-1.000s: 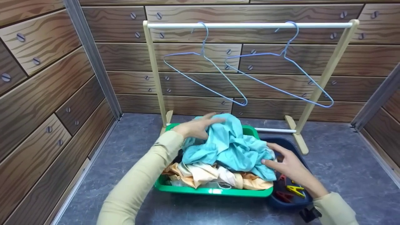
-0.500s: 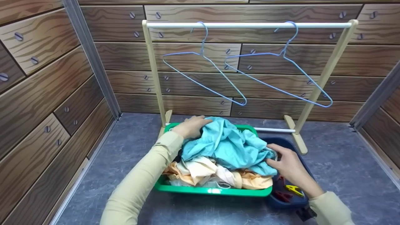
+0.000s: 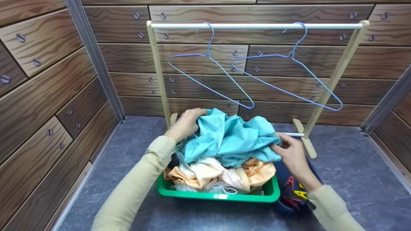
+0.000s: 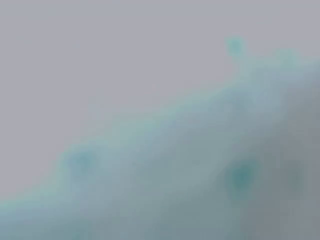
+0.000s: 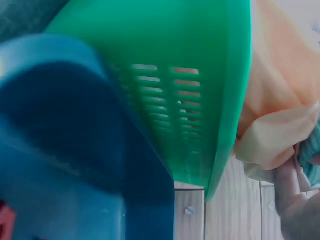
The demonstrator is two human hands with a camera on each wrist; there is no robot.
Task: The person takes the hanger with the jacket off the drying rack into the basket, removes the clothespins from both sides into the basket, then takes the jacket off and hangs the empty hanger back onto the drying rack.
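Observation:
A crumpled turquoise garment (image 3: 231,138) is bunched over the green basket (image 3: 218,196), raised above the other clothes. My left hand (image 3: 184,125) grips its upper left side, the fingertips hidden behind the fabric. On the opposite side, my right hand (image 3: 292,154) pinches the right edge between thumb and fingers; the right wrist view catches that hand (image 5: 297,212) at its far right, with ribbed turquoise cloth (image 5: 311,150) in it. Peach and cream clothes (image 3: 205,173) fill the basket below. Only a blurred, pale turquoise surface (image 4: 190,150) appears in the left wrist view.
Behind the basket stands a wooden rack with a white rail (image 3: 257,26), carrying two blue wire hangers, one left (image 3: 210,57) and one right (image 3: 292,57). A dark blue bin (image 5: 75,175) adjoins the basket's right side, holding red clips (image 3: 290,201) and yellow clips (image 3: 301,194).
My left hand has closed on the turquoise garment and moved up and left. My right hand has risen too, and the garment has lifted, uncovering more peach cloth.

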